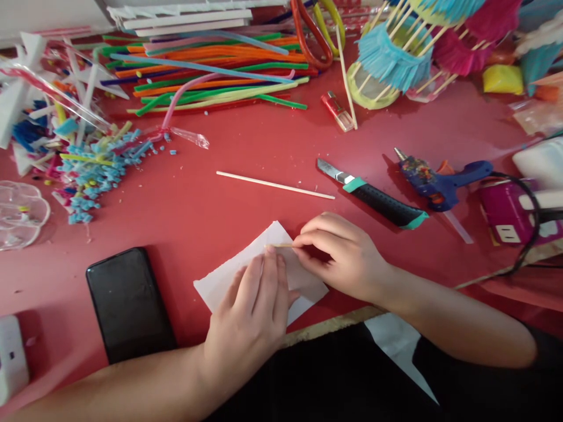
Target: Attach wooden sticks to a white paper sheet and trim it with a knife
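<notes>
A sheet of white paper [246,266] lies at an angle near the front edge of the red table. My left hand [259,296] rests flat on it, fingers stretched out, one fingertip touching the end of a short thin wooden stick [281,245]. The other end of that stick is pinched between the thumb and fingers of my right hand [341,252], over the paper. A longer wooden stick [275,184] lies beyond the paper. Behind my right hand rests a utility knife [373,196] with a black and green handle, its blade out.
A blue glue gun [440,179] with a cable lies at the right. A black phone [129,305] is left of the paper. Colourful straws [211,64], scissors [310,35], a lighter [336,110] and a blue fringed craft piece [387,61] stand at the back. Cut scraps [94,170] pile up left.
</notes>
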`<state>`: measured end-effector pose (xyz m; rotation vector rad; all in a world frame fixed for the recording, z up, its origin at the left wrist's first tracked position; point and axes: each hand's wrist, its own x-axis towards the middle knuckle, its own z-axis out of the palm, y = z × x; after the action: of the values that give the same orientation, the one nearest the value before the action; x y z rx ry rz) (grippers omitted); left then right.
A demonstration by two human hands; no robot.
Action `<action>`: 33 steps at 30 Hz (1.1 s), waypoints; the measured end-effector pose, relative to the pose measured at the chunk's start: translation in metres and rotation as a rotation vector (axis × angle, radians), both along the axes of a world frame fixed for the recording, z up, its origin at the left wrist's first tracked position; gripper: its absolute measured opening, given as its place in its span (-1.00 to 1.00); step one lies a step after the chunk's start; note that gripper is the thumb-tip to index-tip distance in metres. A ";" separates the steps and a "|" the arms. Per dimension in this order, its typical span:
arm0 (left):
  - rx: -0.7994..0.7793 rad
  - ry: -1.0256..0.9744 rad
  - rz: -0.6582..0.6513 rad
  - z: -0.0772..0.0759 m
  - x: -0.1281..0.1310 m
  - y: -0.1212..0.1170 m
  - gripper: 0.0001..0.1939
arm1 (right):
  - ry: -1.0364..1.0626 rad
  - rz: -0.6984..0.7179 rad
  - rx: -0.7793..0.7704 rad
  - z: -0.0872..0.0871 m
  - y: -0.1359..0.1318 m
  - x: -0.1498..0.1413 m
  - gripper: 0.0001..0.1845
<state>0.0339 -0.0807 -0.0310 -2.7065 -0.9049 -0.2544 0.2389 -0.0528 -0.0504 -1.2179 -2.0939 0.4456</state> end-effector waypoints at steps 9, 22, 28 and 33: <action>-0.030 -0.022 0.013 -0.002 0.002 0.002 -0.58 | -0.008 -0.009 0.006 0.001 0.000 -0.001 -0.88; -0.128 -0.036 0.041 -0.002 0.004 0.008 -0.55 | 0.014 -0.094 0.023 0.011 0.000 0.011 -0.68; -0.129 -0.048 0.055 -0.005 0.003 0.006 -0.57 | -0.033 -0.107 0.019 0.007 0.002 0.008 -0.82; -0.144 -0.046 0.056 -0.006 0.003 0.006 -0.56 | -0.173 -0.222 0.110 0.013 0.006 0.020 -0.81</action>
<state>0.0373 -0.0746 -0.0372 -2.8115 -1.0485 -0.2494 0.2592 -0.0466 -0.0378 -1.4468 -2.0631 0.1257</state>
